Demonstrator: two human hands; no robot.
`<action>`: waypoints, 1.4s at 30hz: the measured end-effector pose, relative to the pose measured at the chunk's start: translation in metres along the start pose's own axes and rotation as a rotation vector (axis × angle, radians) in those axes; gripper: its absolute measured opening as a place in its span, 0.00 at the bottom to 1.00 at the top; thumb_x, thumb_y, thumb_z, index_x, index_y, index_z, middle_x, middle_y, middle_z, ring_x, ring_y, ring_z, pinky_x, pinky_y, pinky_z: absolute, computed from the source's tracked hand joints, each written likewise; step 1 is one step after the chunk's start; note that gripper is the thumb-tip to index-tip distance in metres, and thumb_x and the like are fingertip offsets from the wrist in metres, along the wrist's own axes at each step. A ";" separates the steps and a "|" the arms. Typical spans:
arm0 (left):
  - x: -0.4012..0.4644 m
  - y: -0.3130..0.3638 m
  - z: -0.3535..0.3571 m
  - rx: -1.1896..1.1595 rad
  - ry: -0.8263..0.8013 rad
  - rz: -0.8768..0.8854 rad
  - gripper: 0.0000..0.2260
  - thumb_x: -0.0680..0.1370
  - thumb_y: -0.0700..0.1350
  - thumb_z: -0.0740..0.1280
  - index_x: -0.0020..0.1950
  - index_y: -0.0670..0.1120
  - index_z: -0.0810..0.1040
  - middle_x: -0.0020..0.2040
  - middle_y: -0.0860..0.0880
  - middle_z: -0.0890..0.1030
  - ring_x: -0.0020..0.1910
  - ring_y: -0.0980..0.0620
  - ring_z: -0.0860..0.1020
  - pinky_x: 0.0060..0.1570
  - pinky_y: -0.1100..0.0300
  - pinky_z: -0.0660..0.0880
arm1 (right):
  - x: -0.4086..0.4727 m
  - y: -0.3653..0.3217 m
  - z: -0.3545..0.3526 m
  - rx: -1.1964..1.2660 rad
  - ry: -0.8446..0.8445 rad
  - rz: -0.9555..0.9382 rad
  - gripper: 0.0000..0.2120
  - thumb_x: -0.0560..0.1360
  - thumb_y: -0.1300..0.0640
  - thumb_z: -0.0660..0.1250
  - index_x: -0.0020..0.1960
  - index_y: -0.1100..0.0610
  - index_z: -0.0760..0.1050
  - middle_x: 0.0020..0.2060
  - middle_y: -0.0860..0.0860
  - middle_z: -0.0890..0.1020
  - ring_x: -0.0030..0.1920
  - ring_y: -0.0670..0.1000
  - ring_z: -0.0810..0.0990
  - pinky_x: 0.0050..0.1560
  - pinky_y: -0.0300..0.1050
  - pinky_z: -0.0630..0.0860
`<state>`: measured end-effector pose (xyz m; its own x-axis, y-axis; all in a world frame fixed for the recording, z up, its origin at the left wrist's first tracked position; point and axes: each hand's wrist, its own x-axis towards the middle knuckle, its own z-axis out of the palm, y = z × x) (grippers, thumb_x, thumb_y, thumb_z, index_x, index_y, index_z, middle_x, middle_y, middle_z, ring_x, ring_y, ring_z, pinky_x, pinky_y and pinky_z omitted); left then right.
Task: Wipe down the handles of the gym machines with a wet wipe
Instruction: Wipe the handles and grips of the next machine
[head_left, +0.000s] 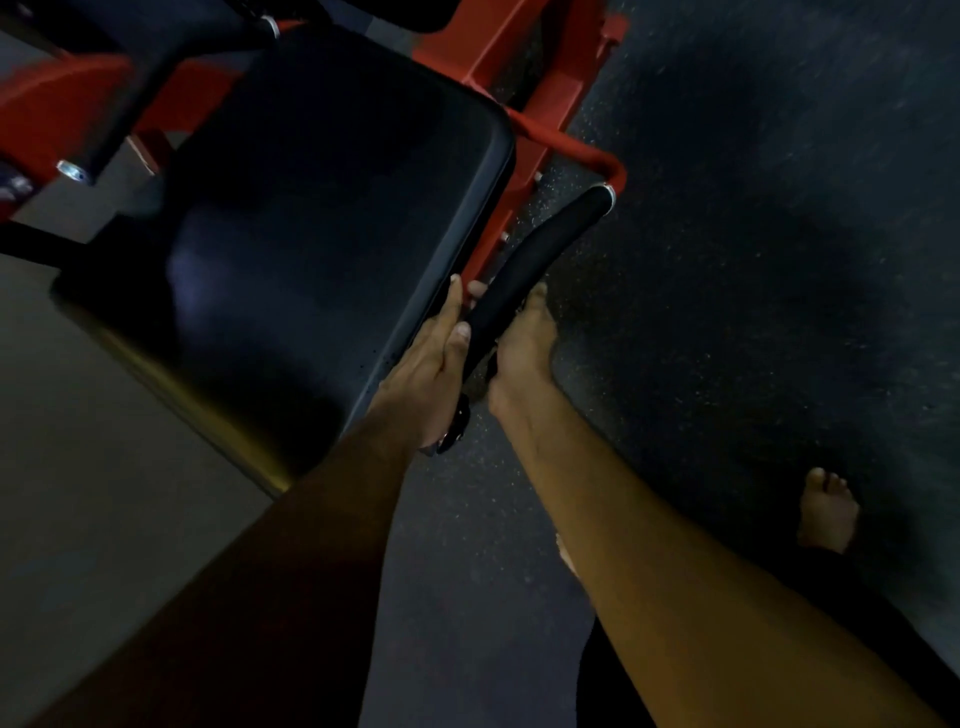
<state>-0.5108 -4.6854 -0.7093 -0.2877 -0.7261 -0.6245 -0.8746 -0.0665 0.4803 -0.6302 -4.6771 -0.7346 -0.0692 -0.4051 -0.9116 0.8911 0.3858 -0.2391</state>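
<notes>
A black foam-covered handle (540, 244) runs diagonally from a red frame bend (613, 171) down toward me, just right of the seat. My left hand (434, 374) grips its lower part, thumb on top and fingers along the far side against the seat edge. From the right, my right hand (524, 343) holds the same handle, thumb pointing up the bar and fingers curled out of sight beneath it. No wet wipe shows in the dim light; it may be hidden under a hand.
A large black padded seat (311, 218) fills the left centre on a red machine frame (498, 57). A second black handle with a silver end cap (75, 171) lies at upper left. Dark speckled rubber floor (753, 260) spreads to the right, with my bare foot (828, 514) on it.
</notes>
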 end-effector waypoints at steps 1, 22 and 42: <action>0.000 -0.001 -0.001 -0.004 -0.001 0.012 0.24 0.85 0.65 0.43 0.80 0.70 0.39 0.84 0.58 0.51 0.82 0.59 0.50 0.82 0.45 0.50 | -0.004 0.011 -0.001 -0.003 -0.018 0.010 0.29 0.85 0.41 0.48 0.59 0.58 0.82 0.51 0.53 0.87 0.52 0.50 0.85 0.54 0.47 0.80; -0.045 0.015 -0.001 -0.082 0.156 -0.208 0.25 0.87 0.59 0.48 0.69 0.47 0.77 0.66 0.43 0.79 0.64 0.42 0.77 0.65 0.50 0.70 | -0.090 0.073 -0.012 -0.419 0.013 -0.024 0.18 0.85 0.51 0.56 0.44 0.57 0.79 0.41 0.57 0.84 0.38 0.52 0.84 0.36 0.46 0.82; -0.245 0.088 -0.025 -0.607 0.068 -0.023 0.07 0.85 0.44 0.64 0.61 0.50 0.80 0.52 0.44 0.84 0.45 0.49 0.83 0.44 0.55 0.82 | -0.281 0.020 -0.073 -0.950 0.010 -0.539 0.08 0.78 0.59 0.70 0.57 0.56 0.77 0.50 0.50 0.81 0.51 0.50 0.80 0.52 0.47 0.81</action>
<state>-0.5077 -4.5308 -0.4989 -0.2283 -0.7606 -0.6077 -0.4963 -0.4461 0.7448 -0.6254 -4.4946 -0.5079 -0.3540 -0.7081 -0.6110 0.0332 0.6433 -0.7649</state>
